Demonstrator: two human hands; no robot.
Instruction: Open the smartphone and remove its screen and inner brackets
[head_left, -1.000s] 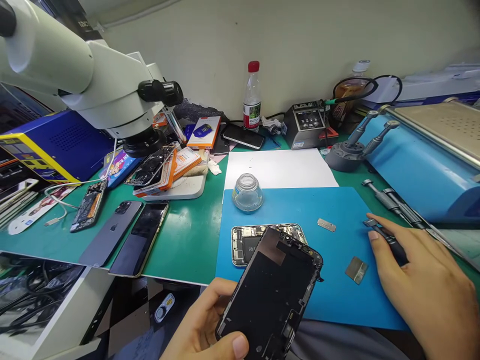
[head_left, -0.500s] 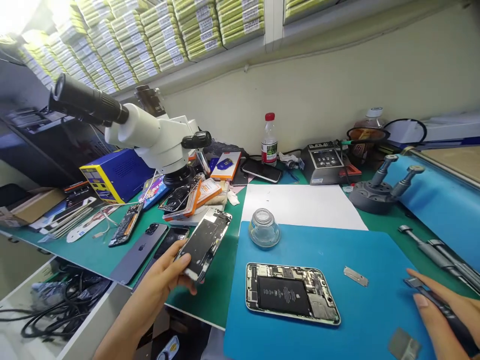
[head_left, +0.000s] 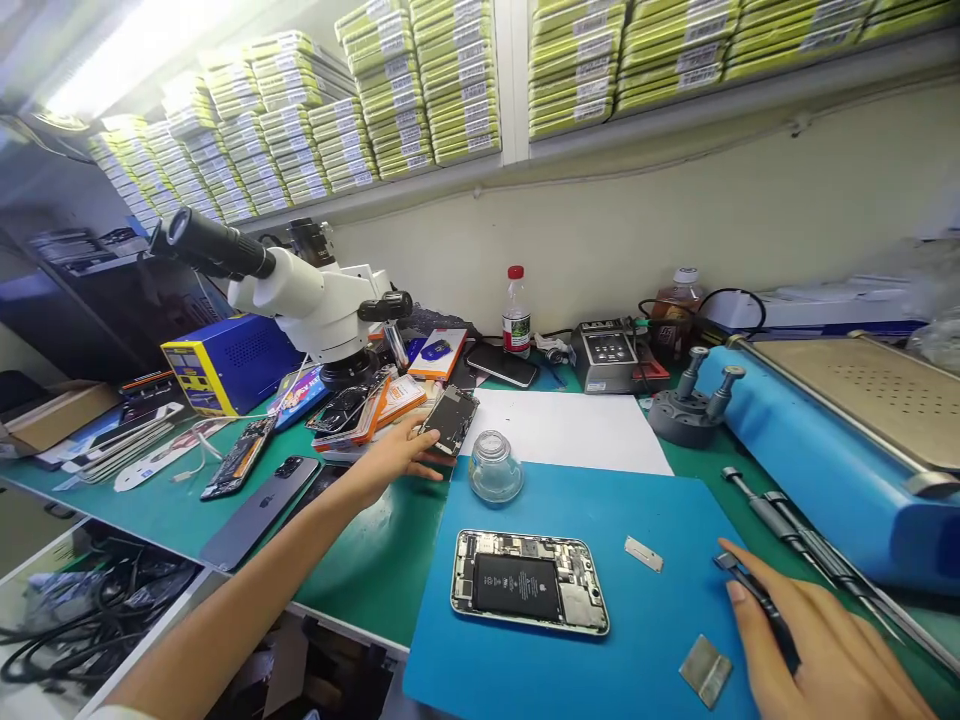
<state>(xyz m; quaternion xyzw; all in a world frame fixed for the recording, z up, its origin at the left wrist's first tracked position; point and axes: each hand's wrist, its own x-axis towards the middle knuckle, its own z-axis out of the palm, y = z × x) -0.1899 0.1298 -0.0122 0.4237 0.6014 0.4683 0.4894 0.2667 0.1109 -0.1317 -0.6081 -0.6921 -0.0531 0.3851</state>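
Observation:
My left hand (head_left: 401, 452) is stretched toward the back of the bench and grips a phone screen (head_left: 450, 418) by its lower left edge, its dark inner side facing up. My right hand (head_left: 810, 630) lies at the right of the blue mat (head_left: 637, 660), closed around a slim black tool (head_left: 765, 605) with a blunt tip. Between the hands an opened phone body (head_left: 525, 585) rests on the mat, its battery and boards exposed. Right of the phone is a small metal plate (head_left: 643, 554), and nearer me a bent grey metal piece (head_left: 706, 670).
A glass jar (head_left: 495, 470) stands at the mat's back left. The microscope (head_left: 315, 300) rises at left over piled boxes and phone parts. A grey phone (head_left: 259, 515) lies near the front edge. Long-handled tools (head_left: 795, 530) and a blue machine (head_left: 825, 470) border the right side.
My left hand has carried the phone screen away from me, toward the white sheet. The view has turned to the right and tilted up. My right hand still holds the black tool.

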